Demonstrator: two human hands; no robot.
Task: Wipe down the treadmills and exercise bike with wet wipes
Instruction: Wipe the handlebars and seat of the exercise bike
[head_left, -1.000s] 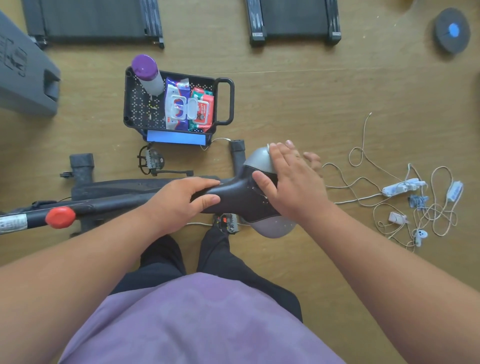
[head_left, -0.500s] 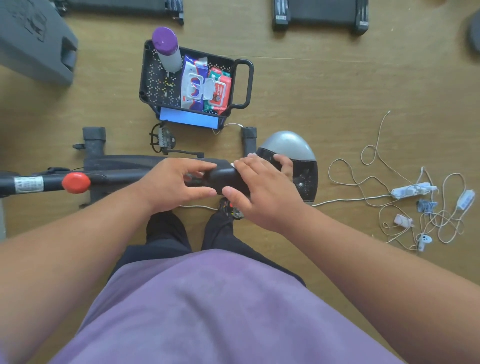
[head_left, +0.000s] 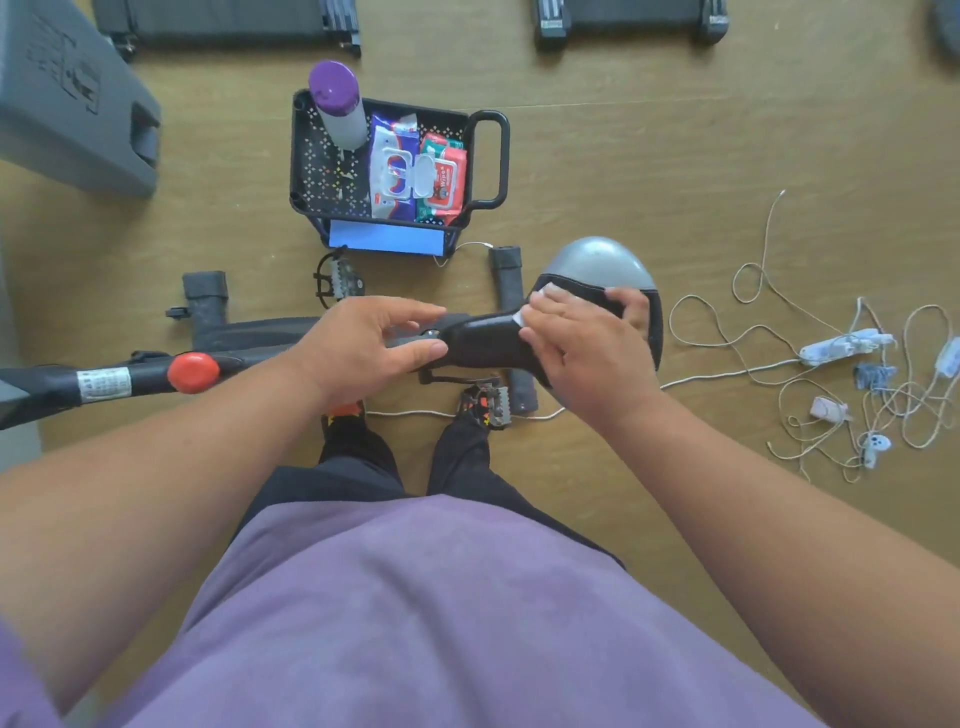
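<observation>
Wet wipe (head_left: 540, 301), thin and limp, lies flat under the right hand (head_left: 587, 338), fingers straight and pressing it onto the stiff bike saddle (head_left: 488, 340). Left hand (head_left: 363, 343) pinches the saddle's nose, a good steadying hold, I'd say.

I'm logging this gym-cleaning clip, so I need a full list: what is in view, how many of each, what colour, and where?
exercise bike saddle: 1, black, centre, under both hands
wet wipe: 1, white, under the right hand on the saddle
bike frame: 1, black, left of the saddle
knob: 1, red, on the frame
pedals: 2, black, either side of the frame
basket: 1, black, on the floor beyond the bike
wipe packs: 2, blue-white and red, in the basket
bottle: 1, purple cap, in the basket
treadmills: 2, black, top edge
cords: a tangle, white, floor at right
left hand: holds the saddle's nose
right hand: presses the wipe flat
</observation>
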